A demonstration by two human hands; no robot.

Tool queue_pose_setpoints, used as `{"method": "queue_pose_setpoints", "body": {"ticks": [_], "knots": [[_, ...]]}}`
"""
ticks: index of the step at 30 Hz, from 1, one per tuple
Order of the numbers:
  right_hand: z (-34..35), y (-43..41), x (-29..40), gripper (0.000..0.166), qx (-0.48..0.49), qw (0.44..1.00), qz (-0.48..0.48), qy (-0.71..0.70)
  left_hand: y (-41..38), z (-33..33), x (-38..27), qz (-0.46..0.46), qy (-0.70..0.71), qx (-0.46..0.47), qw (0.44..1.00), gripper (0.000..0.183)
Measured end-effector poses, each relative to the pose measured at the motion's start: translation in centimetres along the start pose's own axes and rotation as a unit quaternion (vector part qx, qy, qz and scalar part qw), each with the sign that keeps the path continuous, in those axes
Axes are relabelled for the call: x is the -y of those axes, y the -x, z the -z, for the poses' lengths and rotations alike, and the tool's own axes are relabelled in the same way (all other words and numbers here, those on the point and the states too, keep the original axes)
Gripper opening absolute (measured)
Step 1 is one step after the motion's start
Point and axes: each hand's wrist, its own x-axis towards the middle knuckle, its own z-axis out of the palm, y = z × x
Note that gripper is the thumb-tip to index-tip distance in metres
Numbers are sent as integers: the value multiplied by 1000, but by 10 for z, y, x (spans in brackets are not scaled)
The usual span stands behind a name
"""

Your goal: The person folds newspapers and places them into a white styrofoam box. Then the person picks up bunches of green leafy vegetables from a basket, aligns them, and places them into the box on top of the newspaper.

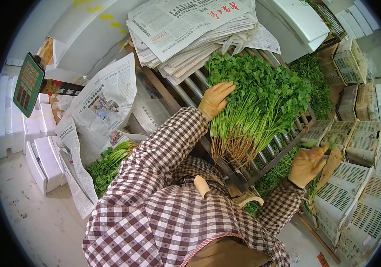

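Observation:
A large bunch of leafy green herbs (260, 90), coriander or a similar plant, lies on a rack of metal bars (190, 90). Its brown roots (233, 150) point towards me. My left hand (217, 99) rests on the left side of the bunch, with its fingers extended over the leaves and stems. Off to the right, my right hand (307, 167) is raised beside the plastic crates (347, 183), over loose greens (280, 167). Its fingers are bent and its fingertips blurred, so whether it pinches something is unclear.
Stacked newspapers (190, 30) cover the rack's far end. To the left, spread newspaper (107, 103) lies near more herbs (107, 167) and a green scale display (28, 85). White foam boxes (43, 163) stand on the floor. A wooden stick (320, 238) lies lower right.

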Motion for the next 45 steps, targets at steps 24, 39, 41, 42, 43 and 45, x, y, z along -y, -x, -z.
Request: {"method": "queue_pose_setpoints", "body": {"ticks": [24, 39, 41, 42, 43, 45], "knots": [[7, 33, -55, 8, 49, 508, 14, 860, -38, -24, -62, -93, -96, 131, 982, 59], [40, 34, 70, 58, -93, 950, 166, 247, -43, -52, -124, -43, -39, 170, 984, 50], [75, 29, 96, 58, -184, 957, 211, 79, -36, -55, -114, -106, -51, 157, 981, 35], [97, 28, 93, 56, -288, 931, 164, 153, -38, -50, -115, -110, -45, 160, 980, 31], [117, 27, 88, 55, -387, 888, 112, 222, -41, -45, -118, -114, -40, 163, 979, 28], [132, 27, 47, 61, -289, 886, -6, 363, -43, -40, -116, -89, -24, 166, 982, 25]]}}
